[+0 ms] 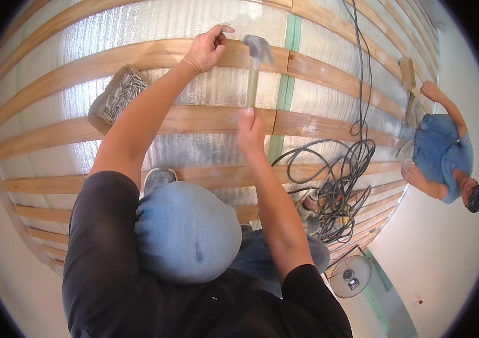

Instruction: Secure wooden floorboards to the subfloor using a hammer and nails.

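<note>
Head view: hammer [253, 84] over wooden batten [239, 55], right hand [252, 134] wrapped round the handle.
Left hand [206, 49] near the hammer's head, fingers part-curled; cannot tell whether pinching anything. Risk: a skewed swing could strike them.

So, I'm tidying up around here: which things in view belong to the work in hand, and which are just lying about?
Seem to belong:
hammer, in the right hand
wooden strip, beneath the left hand
open box of nails, near the left forearm

Apparently just lying about:
tangled black cables
round fan, lower right
</note>
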Demonstrator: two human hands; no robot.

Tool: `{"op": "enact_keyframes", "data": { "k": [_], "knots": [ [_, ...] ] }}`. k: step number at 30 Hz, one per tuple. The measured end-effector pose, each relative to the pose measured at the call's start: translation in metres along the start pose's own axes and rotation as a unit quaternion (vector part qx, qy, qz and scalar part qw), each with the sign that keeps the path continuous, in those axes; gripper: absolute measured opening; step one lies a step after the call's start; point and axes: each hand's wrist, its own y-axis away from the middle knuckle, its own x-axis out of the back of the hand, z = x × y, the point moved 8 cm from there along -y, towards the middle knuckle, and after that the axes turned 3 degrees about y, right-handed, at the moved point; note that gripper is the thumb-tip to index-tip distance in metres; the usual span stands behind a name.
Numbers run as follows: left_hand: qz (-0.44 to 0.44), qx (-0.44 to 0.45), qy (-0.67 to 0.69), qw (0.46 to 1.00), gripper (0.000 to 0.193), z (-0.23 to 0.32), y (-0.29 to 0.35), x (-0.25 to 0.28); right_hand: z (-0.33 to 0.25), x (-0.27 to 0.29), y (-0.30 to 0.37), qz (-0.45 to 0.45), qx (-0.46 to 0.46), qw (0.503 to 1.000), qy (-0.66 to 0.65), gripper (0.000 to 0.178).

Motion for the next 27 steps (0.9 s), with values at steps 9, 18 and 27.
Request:
{"op": "enact_keyframes", "data": {
  "k": [9, 18, 27],
  "knots": [
    [-0.026, 0.002, 0.042, 0.999, 0.044, -0.023, -0.002, -0.013, -0.022, -0.009, 0.004, -0.003, 0.042, 0.995, 0.086, 0.05],
    [-0.026, 0.017, -0.026, 0.999, 0.039, -0.01, -0.005, -0.015, -0.012, 0.024, 0.012, 0.009, 0.008, 0.999, 0.05, 0.053],
    [0.064, -0.192, -0.366, 0.909, 0.026, -0.013, 0.02, 0.011, 0.034, 0.034, 0.01, 0.06, -0.02, 0.995, 0.079, 0.057]
  ]
}}
